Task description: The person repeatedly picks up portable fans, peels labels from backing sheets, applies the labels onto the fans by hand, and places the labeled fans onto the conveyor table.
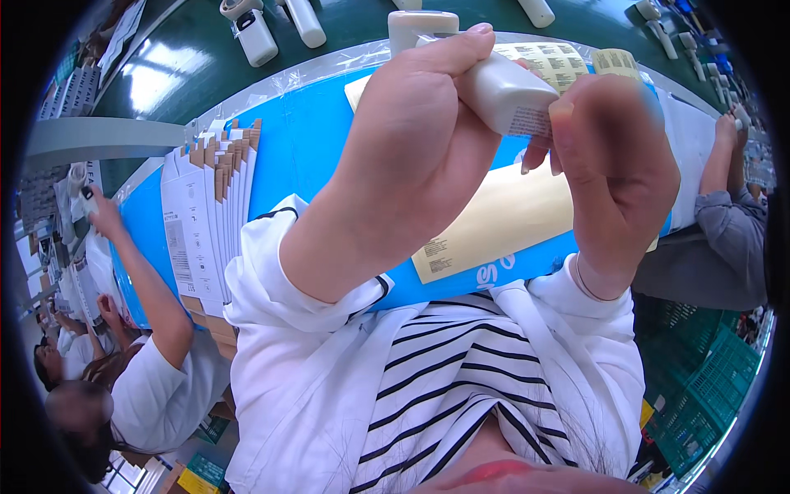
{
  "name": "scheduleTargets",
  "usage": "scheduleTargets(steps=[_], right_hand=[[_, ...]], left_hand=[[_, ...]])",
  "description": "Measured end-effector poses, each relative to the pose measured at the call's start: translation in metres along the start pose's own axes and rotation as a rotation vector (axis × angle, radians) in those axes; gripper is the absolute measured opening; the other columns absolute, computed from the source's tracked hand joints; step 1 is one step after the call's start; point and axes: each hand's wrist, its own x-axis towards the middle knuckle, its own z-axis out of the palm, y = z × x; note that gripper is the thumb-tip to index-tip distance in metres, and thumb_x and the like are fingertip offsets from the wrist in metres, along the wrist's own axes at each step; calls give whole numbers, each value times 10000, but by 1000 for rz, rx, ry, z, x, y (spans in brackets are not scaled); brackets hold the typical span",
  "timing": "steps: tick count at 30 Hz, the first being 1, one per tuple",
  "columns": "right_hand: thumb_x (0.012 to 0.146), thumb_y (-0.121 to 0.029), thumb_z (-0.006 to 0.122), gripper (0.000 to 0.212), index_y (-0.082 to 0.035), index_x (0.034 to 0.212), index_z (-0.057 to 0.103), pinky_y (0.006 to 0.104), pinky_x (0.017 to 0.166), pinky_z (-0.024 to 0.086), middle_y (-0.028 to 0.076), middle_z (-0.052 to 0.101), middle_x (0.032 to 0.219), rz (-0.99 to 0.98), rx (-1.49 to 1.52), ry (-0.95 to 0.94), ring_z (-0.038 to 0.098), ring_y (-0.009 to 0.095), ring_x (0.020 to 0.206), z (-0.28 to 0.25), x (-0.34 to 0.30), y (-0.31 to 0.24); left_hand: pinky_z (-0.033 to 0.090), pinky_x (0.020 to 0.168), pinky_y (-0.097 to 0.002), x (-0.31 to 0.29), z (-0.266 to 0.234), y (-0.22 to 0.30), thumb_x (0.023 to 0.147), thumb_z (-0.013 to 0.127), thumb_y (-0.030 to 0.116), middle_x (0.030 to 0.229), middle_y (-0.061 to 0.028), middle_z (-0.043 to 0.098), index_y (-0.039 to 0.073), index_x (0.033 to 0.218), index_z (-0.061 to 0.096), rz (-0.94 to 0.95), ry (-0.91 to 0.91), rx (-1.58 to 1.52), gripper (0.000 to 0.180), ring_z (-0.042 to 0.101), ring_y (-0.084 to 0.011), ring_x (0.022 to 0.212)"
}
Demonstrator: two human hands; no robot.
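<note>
My left hand (407,123) is wrapped round a white handheld fan (502,86), its body tilted down to the right. A small printed label (528,121) shows at the fan's lower end. There my right hand (621,165) is closed, thumb and fingertips pinched at the label's edge; part of this hand is blurred. Beneath both hands lies a cream sheet of labels (502,218) on the blue work surface (304,123). Another printed label sheet (547,62) lies just beyond the fan.
Folded white cartons (206,214) stand in a row at left. More white fans (257,37) lie on the green conveyor belt (189,66) ahead. Co-workers sit on both sides, a person's arm (148,272) reaching in at left. Green crates (708,370) are at lower right.
</note>
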Motion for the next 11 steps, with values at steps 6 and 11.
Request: scheduleTargets(steps=[6, 11], right_hand=[[890, -34, 564, 132, 39, 993, 528, 182, 552, 386, 47, 559, 829, 85, -106, -6, 530, 86, 633, 6, 3, -12], [891, -49, 568, 143, 28, 1006, 533, 178, 555, 381, 48, 564, 842, 67, 107, 31, 552, 89, 653, -5, -3, 6]], left_hand=[[412, 898, -382, 0, -2, 4, 964, 397, 146, 1095, -175, 476, -66, 1110, 380, -27, -9, 44, 259, 513, -241, 1015], [405, 904, -382, 4, -5, 3, 961, 400, 138, 1089, -176, 485, -70, 1103, 393, -90, -36, -144, 252, 508, -243, 1016]])
